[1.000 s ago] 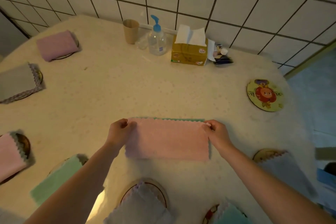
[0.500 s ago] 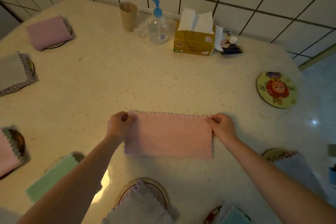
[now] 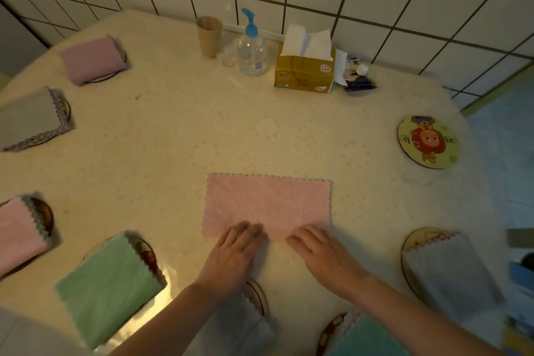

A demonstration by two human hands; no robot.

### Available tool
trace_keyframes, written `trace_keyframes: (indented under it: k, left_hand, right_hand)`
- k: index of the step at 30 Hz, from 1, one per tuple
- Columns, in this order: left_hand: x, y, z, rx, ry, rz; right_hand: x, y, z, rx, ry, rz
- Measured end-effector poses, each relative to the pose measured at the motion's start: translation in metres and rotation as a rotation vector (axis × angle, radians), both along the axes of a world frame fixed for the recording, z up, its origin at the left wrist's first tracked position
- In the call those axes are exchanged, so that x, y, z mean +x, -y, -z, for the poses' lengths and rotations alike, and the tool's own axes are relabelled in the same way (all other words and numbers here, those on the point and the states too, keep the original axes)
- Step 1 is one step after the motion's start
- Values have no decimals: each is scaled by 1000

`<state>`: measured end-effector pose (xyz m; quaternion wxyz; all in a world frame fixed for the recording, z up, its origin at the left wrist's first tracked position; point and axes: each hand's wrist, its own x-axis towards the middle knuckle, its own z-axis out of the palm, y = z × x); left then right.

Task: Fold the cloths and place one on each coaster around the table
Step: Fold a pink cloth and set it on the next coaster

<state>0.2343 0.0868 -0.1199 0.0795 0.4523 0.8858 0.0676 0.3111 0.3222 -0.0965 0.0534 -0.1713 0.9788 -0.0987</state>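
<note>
The pink cloth (image 3: pixel 267 205) lay just beyond both hands, left (image 3: pixel 234 254) and right (image 3: pixel 323 254), whose flat, relaxed fingers pressed its near edge. Soft and light, it probably lifts best by a corner.

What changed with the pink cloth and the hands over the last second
Both hands let go of the top corners of the pink scallop-edged cloth and moved back toward the person. The left hand and right hand now rest flat with fingertips on its near folded edge. The cloth itself stayed folded in half at the table's middle, and the bare round cartoon coaster on the right remains uncovered.
</note>
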Motion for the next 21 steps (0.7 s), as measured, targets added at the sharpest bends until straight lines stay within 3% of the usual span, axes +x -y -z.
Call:
trace_keyframes:
  k: [15, 21]
  left_hand:
    - [-2, 56, -14, 13, 282, -403]
    - [-1, 46, -18, 70, 270, -487]
  right_hand:
    - [-6, -8, -8, 245, 192, 88]
    - [-17, -9, -18, 206, 231, 82]
